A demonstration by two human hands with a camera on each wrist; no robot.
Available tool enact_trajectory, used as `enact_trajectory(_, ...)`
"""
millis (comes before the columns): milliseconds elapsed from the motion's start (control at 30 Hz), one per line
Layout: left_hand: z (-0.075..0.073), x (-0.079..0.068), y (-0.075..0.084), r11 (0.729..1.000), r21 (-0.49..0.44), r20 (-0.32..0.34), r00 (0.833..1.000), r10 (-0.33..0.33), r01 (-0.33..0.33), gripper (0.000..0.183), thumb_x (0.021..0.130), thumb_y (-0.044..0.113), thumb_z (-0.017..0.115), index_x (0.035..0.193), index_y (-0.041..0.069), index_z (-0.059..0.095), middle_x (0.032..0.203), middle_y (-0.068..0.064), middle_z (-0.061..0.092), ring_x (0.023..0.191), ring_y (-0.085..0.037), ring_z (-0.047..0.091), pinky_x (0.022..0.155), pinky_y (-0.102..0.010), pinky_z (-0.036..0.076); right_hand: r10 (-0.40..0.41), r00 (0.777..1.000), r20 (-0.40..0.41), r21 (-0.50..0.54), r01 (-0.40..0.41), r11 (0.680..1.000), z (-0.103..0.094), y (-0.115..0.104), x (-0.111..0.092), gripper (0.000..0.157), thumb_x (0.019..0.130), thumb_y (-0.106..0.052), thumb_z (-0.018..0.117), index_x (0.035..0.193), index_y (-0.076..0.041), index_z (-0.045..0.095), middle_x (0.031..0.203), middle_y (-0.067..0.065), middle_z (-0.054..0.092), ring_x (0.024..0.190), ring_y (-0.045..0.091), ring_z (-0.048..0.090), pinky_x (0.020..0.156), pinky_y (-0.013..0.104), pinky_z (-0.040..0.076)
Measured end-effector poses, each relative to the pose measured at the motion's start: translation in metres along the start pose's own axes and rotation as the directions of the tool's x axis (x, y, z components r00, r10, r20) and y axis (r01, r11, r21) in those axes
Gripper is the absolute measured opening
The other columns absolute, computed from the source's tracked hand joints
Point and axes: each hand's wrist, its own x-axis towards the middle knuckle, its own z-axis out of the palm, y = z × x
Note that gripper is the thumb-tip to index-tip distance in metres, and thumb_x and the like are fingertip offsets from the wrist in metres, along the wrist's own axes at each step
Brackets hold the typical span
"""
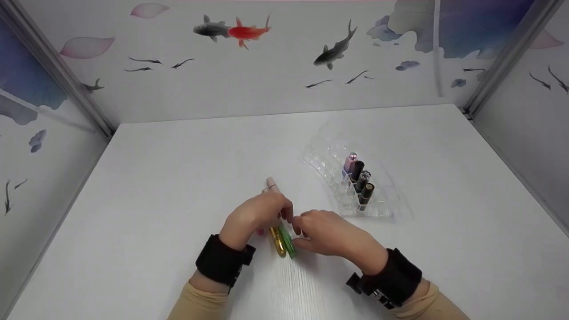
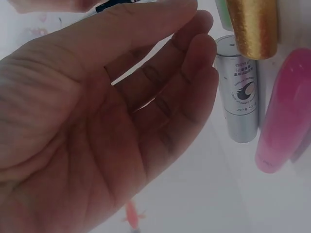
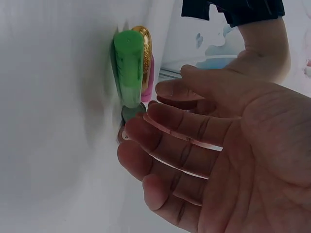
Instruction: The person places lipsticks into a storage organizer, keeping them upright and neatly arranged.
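My left hand [image 1: 258, 213] hovers over a small group of cosmetic tubes, its fingers loosely bent around nothing. In the left wrist view, a silver lip gloss tube [image 2: 238, 126], a gold tube [image 2: 255, 29] and a pink tube [image 2: 286, 111] lie beyond its fingertips. My right hand [image 1: 326, 233] is just right of the green tube [image 1: 288, 242], fingers relaxed and holding nothing. The green tube [image 3: 129, 58] lies beside the gold one in the right wrist view. A pale pink tube [image 1: 272, 183] pokes out past the left hand, which partly hides the group.
A clear stepped lipstick holder [image 1: 384, 211] stands to the right, with a row of several lipsticks, among them a black one [image 1: 366, 193] and a pink-purple one [image 1: 350, 163]. Printed panels [image 1: 284, 80] wall the white table [image 1: 155, 186] at the back and sides.
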Motion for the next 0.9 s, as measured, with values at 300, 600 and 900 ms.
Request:
enact_trajectory(300,0.005,0.004,0.001,1.0,0.018,-0.006,1.0,-0.023,0.024,0.027,0.087,-0.013,0.061,0.098,0.007,0.075,0.101,-0.01,0.07,0.066,-0.017,0.057,0.045,-0.024,0.045,-0.01,1.0,-0.007,-0.097,0.009,0.995,0.012,-0.006,0.002,0.015,0.083,-0.017,0.072,0.083,-0.007,0.061,0.067,0.001,0.055,0.059,0.01,0.042,0.05,0.024,0.034)
enact_trajectory(600,0.007,0.006,0.003,0.999,0.044,-0.024,1.0,-0.009,0.01,0.026,0.088,-0.012,0.059,0.098,0.007,0.074,0.101,-0.009,0.069,0.075,-0.018,0.056,0.049,-0.026,0.047,0.007,0.999,-0.052,-0.197,-0.017,0.98,0.018,-0.007,0.003,0.039,0.083,-0.023,0.076,0.111,0.001,0.064,0.069,0.007,0.061,0.058,0.019,0.056,0.047,0.033,0.042)
enact_trajectory(900,0.008,0.006,0.003,0.996,0.077,-0.043,0.998,0.04,-0.036,0.019,0.088,-0.007,0.066,0.097,0.004,0.079,0.103,-0.01,0.075,0.094,-0.021,0.066,0.089,-0.039,0.057,0.054,0.997,-0.049,-0.177,-0.062,0.982,0.02,-0.002,0.006,0.009,0.083,-0.001,0.072,0.082,-0.001,0.063,0.069,0.01,0.061,0.058,0.017,0.047,0.05,0.03,0.038)
